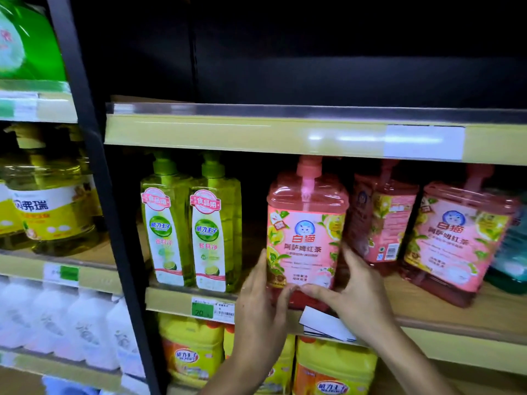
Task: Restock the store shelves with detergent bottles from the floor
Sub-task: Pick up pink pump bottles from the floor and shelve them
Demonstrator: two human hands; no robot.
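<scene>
Seating the pink detergent bottle [306,238] squarely means sliding it farther onto the shelf [168,302], label near, with left hand [256,303] and right hand [356,289] grips clamped on its lower sides.

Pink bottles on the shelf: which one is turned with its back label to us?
The middle bottle, which shows its barcode; the held left bottle and the right bottle show their front labels.

Pink bottles [306,238] — three; green bottles [212,223] — two.
</scene>
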